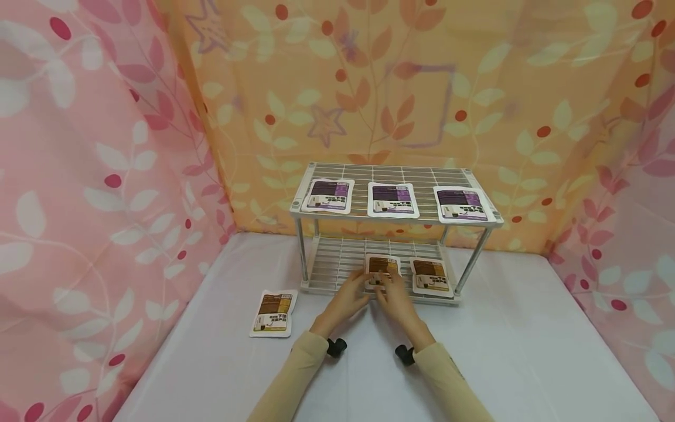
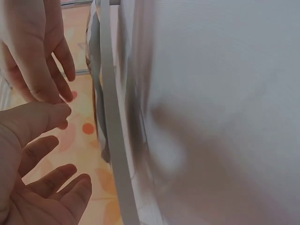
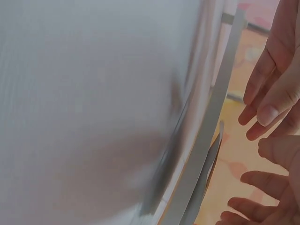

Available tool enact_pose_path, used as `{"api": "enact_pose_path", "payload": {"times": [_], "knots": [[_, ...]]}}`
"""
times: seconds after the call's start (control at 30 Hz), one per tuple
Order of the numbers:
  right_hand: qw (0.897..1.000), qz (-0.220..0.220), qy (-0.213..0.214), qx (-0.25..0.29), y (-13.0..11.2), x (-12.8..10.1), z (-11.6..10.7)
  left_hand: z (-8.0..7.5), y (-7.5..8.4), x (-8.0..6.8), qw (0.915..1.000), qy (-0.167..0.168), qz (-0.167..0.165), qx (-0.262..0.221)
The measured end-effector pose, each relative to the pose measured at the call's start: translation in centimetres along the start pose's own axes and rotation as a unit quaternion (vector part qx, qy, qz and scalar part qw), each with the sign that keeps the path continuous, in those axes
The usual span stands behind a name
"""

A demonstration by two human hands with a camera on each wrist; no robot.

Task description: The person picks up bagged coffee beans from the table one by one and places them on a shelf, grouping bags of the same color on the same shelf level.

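Both hands hover at the front of the lower rack shelf, over a brown-and-white pouch [image 1: 381,263] that they partly cover. My left hand [image 1: 348,297] is at the pouch's left, my right hand [image 1: 396,297] at its right. In the left wrist view my left hand [image 2: 42,173] has loosely bent, spread fingers, with nothing between them. The right wrist view shows my right hand [image 3: 267,187] likewise relaxed, its fingers apart from the pouch edge [image 3: 212,154]. A second brown pouch [image 1: 430,276] lies to the right on that shelf.
Three purple-and-white pouches, left [image 1: 329,196], middle [image 1: 392,200] and right [image 1: 462,204], lie on the upper shelf of the white wire rack [image 1: 361,171]. Another brown pouch [image 1: 273,314] lies on the white tabletop [image 1: 211,363], left of the rack. Patterned curtains [image 1: 327,70] surround the table.
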State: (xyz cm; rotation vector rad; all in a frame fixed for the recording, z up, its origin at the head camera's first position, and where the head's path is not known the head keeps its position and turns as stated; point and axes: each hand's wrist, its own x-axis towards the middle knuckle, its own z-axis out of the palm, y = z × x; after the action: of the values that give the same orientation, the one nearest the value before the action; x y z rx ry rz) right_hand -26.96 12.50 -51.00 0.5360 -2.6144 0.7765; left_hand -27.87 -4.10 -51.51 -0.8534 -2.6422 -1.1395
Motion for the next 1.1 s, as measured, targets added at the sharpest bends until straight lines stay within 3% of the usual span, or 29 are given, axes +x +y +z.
{"api": "enact_pose_path", "payload": {"times": [0.23, 0.37, 0.7, 0.93, 1.1], "knots": [[0.996, -0.016, 0.004, 0.092, -1.3, -0.6, 0.6, -1.0, 0.0, -1.9, 0.9995, -0.01, 0.019, 0.023], [0.993, -0.026, 0.009, 0.112, -1.9, -0.8, 1.4, -1.7, -0.1, -3.0, 0.9988, -0.021, 0.018, 0.041], [0.986, -0.068, 0.023, 0.15, -4.0, -1.2, 3.2, -3.6, -0.5, -5.7, 0.9957, -0.034, -0.021, 0.084], [0.982, -0.073, -0.011, 0.175, -5.4, -1.8, 4.5, -4.8, -1.8, -7.4, 0.9921, -0.016, -0.04, 0.118], [0.98, -0.079, -0.071, 0.168, -6.7, -1.8, 5.4, -6.2, -2.5, -8.2, 0.9914, 0.016, -0.052, 0.119]]}}
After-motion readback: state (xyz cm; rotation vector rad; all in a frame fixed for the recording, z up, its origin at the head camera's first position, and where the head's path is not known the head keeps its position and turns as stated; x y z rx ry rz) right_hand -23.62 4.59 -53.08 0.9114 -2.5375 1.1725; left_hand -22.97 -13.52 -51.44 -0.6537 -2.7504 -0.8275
